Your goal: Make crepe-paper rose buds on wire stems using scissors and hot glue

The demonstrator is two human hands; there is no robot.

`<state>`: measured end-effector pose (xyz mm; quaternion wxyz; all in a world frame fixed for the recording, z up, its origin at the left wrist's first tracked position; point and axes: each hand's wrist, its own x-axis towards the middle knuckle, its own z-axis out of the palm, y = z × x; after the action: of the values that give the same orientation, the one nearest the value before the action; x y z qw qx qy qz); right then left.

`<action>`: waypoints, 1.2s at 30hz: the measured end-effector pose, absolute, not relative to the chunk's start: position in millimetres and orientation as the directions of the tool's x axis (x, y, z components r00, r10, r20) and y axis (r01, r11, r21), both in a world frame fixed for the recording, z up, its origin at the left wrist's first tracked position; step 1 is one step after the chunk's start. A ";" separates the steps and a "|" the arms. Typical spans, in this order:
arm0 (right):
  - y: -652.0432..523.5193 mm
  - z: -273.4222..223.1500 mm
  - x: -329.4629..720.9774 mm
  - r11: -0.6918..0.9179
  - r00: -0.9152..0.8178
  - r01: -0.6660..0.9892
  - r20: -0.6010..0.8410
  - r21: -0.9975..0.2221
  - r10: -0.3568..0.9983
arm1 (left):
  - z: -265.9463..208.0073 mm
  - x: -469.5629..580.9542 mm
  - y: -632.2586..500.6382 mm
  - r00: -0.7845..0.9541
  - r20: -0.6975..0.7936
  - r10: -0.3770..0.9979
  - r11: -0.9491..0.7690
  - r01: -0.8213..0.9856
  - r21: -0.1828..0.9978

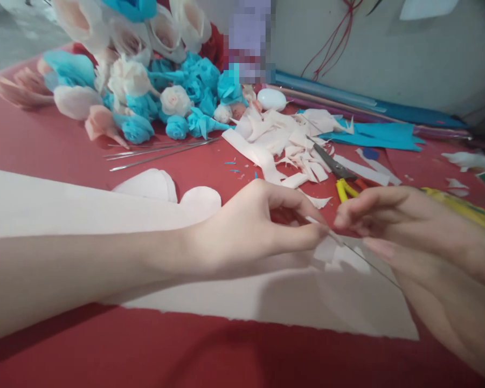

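My left hand pinches a thin wire between thumb and fingertips. Pale paper shows wrapped around the wire close to those fingertips. From there the wire slants down to the right, passing near my right hand. That hand is slightly blurred, its thumb and fingers apart with nothing visible between them. Beneath both hands lies a long pale paper sheet. Small pale paper pieces rest on it under the fingertips. Rounded paper petals lie just beyond my left wrist.
Yellow-handled scissors lie beyond my right hand, against a heap of paper scraps. Blue, white and peach paper flowers crowd the back left, with loose wires before them. Blue paper and long rolls lie along the wall.
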<state>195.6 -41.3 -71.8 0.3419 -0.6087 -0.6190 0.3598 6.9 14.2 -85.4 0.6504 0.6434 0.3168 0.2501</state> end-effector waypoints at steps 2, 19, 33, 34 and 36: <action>-40.0 -70.1 191.1 -0.015 -0.060 0.352 -0.039 -0.936 0.997 | -84.3 7.1 13.8 0.675 -0.102 0.731 0.056 0.089 0.994; -28.0 -53.1 205.5 0.017 -0.028 0.613 -0.001 -0.790 1.000 | -76.9 7.9 11.9 0.633 -0.239 0.736 0.163 0.176 0.971; -30.2 -52.3 201.5 0.145 -0.187 0.735 0.008 -0.662 0.982 | -74.7 8.2 14.0 0.649 -0.247 0.719 0.165 0.187 0.969; -30.2 -53.3 200.2 0.130 -0.166 0.721 0.013 -0.681 0.986 | -74.8 8.2 13.8 0.648 -0.247 0.721 0.163 0.187 0.969; -31.0 -54.3 198.8 0.124 -0.129 0.701 0.046 -0.703 0.991 | -75.3 7.9 13.3 0.645 -0.248 0.723 0.165 0.188 0.968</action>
<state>198.8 -31.0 -54.3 0.2666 -0.6036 -0.7005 0.2717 7.9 13.3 -75.3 0.6672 0.6144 0.3704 0.2004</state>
